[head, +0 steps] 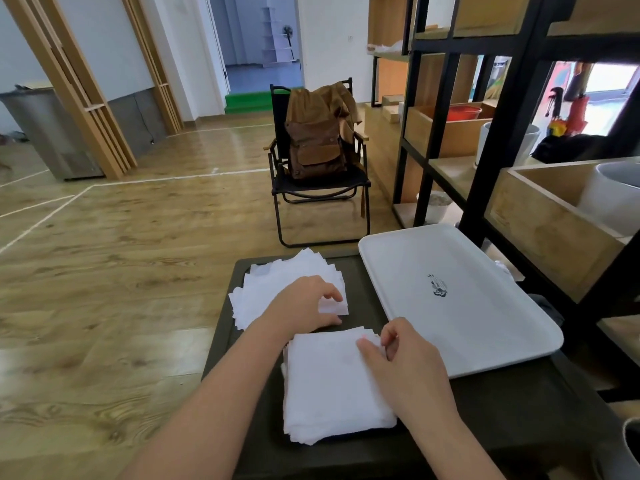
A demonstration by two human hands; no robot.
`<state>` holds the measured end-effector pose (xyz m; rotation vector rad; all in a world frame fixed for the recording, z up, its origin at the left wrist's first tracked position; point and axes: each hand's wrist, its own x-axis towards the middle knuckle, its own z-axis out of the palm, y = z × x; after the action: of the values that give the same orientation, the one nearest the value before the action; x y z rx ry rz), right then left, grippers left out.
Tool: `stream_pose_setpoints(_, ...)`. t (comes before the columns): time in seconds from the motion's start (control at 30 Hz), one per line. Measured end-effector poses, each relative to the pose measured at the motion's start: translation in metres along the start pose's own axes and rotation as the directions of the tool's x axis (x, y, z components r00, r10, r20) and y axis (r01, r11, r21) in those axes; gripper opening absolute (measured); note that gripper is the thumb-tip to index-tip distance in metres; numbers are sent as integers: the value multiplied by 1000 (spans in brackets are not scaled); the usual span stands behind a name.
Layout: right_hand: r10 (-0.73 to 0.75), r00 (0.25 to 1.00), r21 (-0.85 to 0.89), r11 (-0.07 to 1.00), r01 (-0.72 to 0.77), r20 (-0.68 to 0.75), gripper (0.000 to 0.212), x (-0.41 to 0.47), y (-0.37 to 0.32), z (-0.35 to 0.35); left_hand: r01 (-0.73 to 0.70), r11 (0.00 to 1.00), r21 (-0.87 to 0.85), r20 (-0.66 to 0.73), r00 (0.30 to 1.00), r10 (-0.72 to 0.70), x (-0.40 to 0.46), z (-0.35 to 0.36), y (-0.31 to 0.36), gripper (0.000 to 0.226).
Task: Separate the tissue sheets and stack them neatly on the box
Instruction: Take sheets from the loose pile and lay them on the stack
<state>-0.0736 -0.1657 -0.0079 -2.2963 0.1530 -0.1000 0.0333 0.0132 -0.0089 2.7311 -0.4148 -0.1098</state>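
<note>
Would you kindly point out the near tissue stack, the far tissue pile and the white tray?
near tissue stack [332, 393]: head view, middle of top sheet.
far tissue pile [266, 292]: head view, bare left part.
white tray [485, 306]: head view, bare floor.

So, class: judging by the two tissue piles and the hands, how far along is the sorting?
Done: a fanned pile of separated sheets lies at the far side of the dark box. In hand: the left hand holds a sheet at that pile, while the right hand pinches the near stack. Left: that thick stack, and squaring the fanned pile.
</note>
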Motion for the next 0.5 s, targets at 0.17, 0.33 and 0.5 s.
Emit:
stream_pose_setpoints(0.17, -31, 1000, 44, 999, 30, 3, 28, -2, 6, -3, -70, 996, 50, -57, 996, 73, 10, 8, -4, 17)
stream_pose_setpoints(0.33, -30, 999, 46, 999, 29, 12, 26, 2, 6, -5, -70, 996, 56, -149, 986, 78, 10, 10, -2, 13)
stream_pose_setpoints(0.5, -40, 998, 81, 996, 43, -42, 26, 6, 7, -9, -85, 960, -268, -335, 942, -10, 1, -16, 8, 10)
